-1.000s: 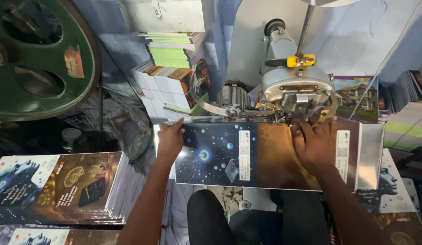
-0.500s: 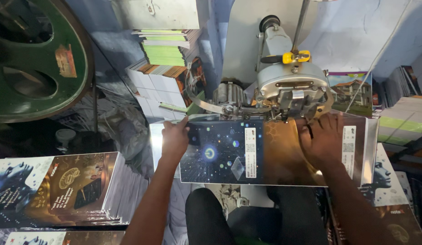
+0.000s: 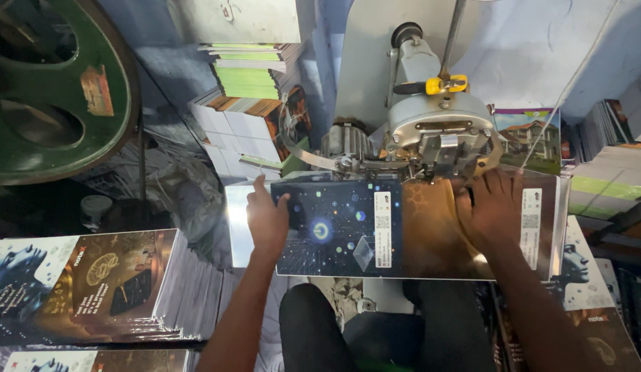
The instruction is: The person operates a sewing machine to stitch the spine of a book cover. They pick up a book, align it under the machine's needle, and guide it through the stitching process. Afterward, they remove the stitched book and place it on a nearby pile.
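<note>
An opened booklet cover [image 3: 375, 227], dark blue with stars on one half and brown on the other, lies flat on a metal saddle under a grey stitching machine head [image 3: 438, 134]. My left hand [image 3: 265, 217] presses flat on the cover's left edge. My right hand [image 3: 493, 207] rests on the brown half, fingers close under the machine head. Neither hand grips anything; both lie flat with fingers spread on the cover.
A stack of the same printed covers [image 3: 93, 282] sits at my left. More covers [image 3: 589, 289] lie at the right. A big green flywheel [image 3: 52, 89] fills the upper left. Piles of green and white booklets [image 3: 248, 79] stand behind the machine. My knees [image 3: 313, 331] are below.
The booklet cover has slid to the right under the machine head, and both hands moved right with it.
</note>
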